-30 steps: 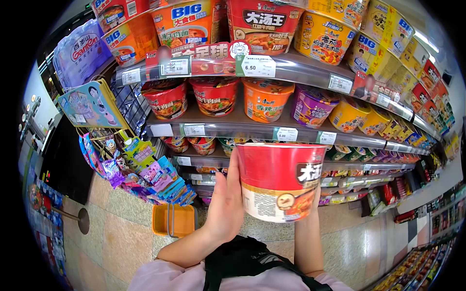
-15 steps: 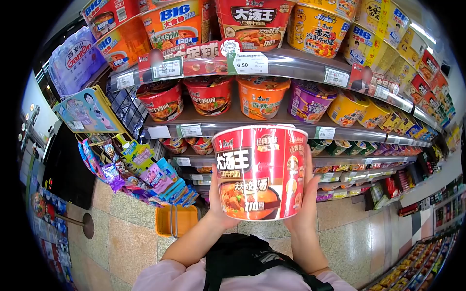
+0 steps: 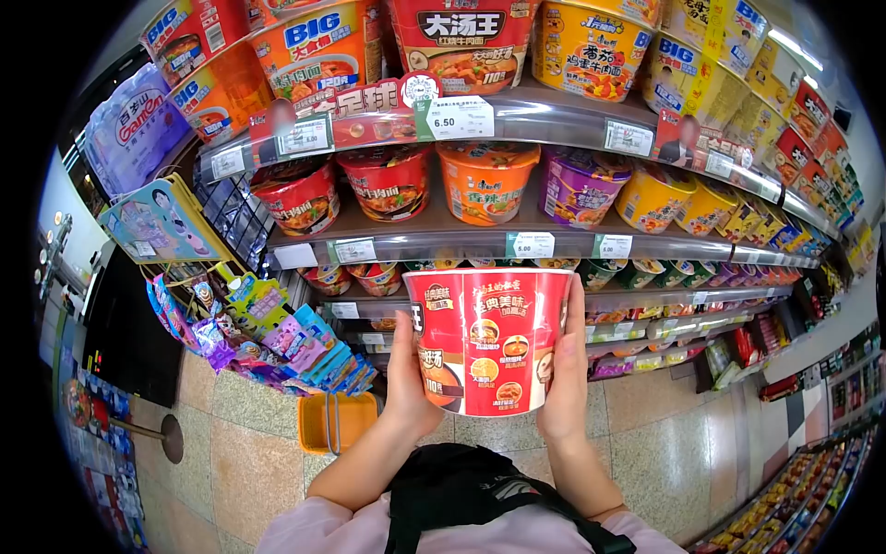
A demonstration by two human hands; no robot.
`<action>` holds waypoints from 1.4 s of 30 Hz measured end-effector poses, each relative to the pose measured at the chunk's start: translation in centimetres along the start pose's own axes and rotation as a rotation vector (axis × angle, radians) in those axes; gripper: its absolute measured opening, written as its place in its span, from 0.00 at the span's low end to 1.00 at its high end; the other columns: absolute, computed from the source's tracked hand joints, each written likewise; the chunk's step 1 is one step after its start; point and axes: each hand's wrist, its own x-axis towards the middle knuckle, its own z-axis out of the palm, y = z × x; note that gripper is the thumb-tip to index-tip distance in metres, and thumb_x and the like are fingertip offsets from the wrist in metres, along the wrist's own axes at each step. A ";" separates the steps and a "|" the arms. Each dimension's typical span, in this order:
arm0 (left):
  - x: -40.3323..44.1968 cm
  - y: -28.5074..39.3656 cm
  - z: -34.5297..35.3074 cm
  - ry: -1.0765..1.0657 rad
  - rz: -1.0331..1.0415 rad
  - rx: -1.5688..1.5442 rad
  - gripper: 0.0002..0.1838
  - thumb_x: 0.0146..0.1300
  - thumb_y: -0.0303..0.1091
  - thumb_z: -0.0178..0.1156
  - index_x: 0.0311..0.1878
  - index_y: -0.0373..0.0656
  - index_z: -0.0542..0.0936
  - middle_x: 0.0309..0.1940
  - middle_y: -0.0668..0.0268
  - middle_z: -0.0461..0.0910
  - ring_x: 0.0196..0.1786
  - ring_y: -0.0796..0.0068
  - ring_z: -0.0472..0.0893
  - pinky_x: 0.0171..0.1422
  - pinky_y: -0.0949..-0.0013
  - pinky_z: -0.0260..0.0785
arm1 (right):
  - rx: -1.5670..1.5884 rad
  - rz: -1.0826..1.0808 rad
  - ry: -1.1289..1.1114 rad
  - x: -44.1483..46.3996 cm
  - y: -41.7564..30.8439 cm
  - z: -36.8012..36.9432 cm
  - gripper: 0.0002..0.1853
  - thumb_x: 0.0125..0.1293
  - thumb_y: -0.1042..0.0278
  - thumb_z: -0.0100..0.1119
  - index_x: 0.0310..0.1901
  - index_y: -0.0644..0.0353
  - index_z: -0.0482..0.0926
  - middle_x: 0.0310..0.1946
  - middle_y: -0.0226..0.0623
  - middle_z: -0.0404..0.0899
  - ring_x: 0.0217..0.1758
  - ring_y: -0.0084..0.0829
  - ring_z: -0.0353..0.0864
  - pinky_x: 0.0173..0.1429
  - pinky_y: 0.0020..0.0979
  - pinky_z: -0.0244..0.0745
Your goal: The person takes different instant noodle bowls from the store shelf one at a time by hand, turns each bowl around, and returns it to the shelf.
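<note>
Pickup is done, as far as can be judged: the red tub [image 3: 487, 342] is held at centre frame, upright, rim up, clear of every shelf. It is gripped from both sides. Left hand [image 3: 408, 383] is pressed to the tub's left wall, thumb pointed up, other fingers mostly hidden behind the wall. Right hand [image 3: 565, 392] is pressed to the right wall, fingertips reaching near the rim; exact finger spread behind the tub cannot be told for either hand. Side panel with small round food pictures is turned to the camera; the panels to its left and right are only partly shown, cut off by the curve of the wall. Seal condition of the lid cannot be checked, top is seen nearly edge-on. Not done: release. Tub is not rested on any surface, and the orange basket [image 3: 314, 450] at lower left is left untouched on the floor [image 3: 249, 452], well apart from both hands. A similar large red tub [image 3: 461, 46] is stood on the upper shelf [image 3: 554, 125] at top centre, with a 6.50 price label [image 3: 461, 120] fixed just below. Smaller red cups [image 3: 383, 189] and an orange cup [image 3: 489, 189] are lined up on the shelf beneath, behind the held tub and higher in frame.
</note>
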 end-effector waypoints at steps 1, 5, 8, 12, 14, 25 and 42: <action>0.0 -0.1 0.0 -0.001 0.003 0.000 0.32 0.64 0.62 0.36 0.56 0.43 0.67 0.51 0.61 0.74 0.51 0.68 0.76 0.56 0.62 0.69 | 0.001 -0.002 -0.002 0.1 -0.1 0.0 0.33 0.70 0.50 0.33 0.68 0.60 0.41 0.68 0.38 0.48 0.68 0.30 0.55 0.68 0.33 0.53; 0.2 -0.3 -0.4 -0.020 0.020 -0.077 0.32 0.63 0.63 0.39 0.57 0.45 0.68 0.52 0.61 0.74 0.52 0.68 0.76 0.56 0.60 0.68 | 0.297 0.095 0.079 0.3 0.7 0.0 0.32 0.70 0.47 0.32 0.67 0.60 0.48 0.65 0.39 0.56 0.65 0.30 0.61 0.66 0.34 0.58; 0.3 -0.7 -0.8 -0.208 -0.117 -0.280 0.33 0.62 0.63 0.40 0.57 0.46 0.67 0.52 0.61 0.73 0.52 0.68 0.76 0.55 0.58 0.69 | 0.675 0.380 0.239 -0.4 2.2 -0.7 0.26 0.69 0.48 0.34 0.61 0.59 0.59 0.53 0.39 0.71 0.52 0.31 0.75 0.54 0.36 0.71; 0.3 -0.9 -1.0 -0.008 -0.019 0.011 0.31 0.64 0.61 0.38 0.59 0.46 0.65 0.53 0.62 0.73 0.52 0.71 0.75 0.55 0.63 0.70 | 0.631 0.240 0.256 -0.6 1.3 0.0 0.26 0.69 0.50 0.35 0.63 0.58 0.56 0.57 0.39 0.67 0.56 0.30 0.71 0.57 0.34 0.69; 0.4 -0.8 -0.8 0.050 0.070 0.096 0.30 0.65 0.60 0.38 0.58 0.46 0.65 0.53 0.63 0.73 0.52 0.72 0.76 0.55 0.64 0.70 | 0.505 0.147 0.225 -0.3 0.7 0.4 0.27 0.69 0.51 0.35 0.64 0.58 0.53 0.59 0.38 0.64 0.58 0.29 0.68 0.59 0.33 0.66; 0.4 0.4 -0.6 -0.193 -0.118 -0.181 0.38 0.60 0.67 0.36 0.61 0.44 0.64 0.57 0.56 0.69 0.57 0.58 0.71 0.60 0.53 0.64 | 0.214 0.029 0.101 -0.7 -0.3 0.5 0.36 0.67 0.45 0.39 0.67 0.62 0.45 0.66 0.41 0.52 0.67 0.31 0.57 0.66 0.33 0.56; -1.1 0.8 -0.1 -0.011 0.016 -0.066 0.31 0.64 0.61 0.39 0.55 0.44 0.69 0.50 0.60 0.74 0.49 0.67 0.77 0.53 0.61 0.71 | 0.211 0.081 -0.014 -0.8 -0.2 0.0 0.42 0.64 0.47 0.44 0.68 0.63 0.35 0.69 0.46 0.39 0.73 0.33 0.38 0.71 0.32 0.35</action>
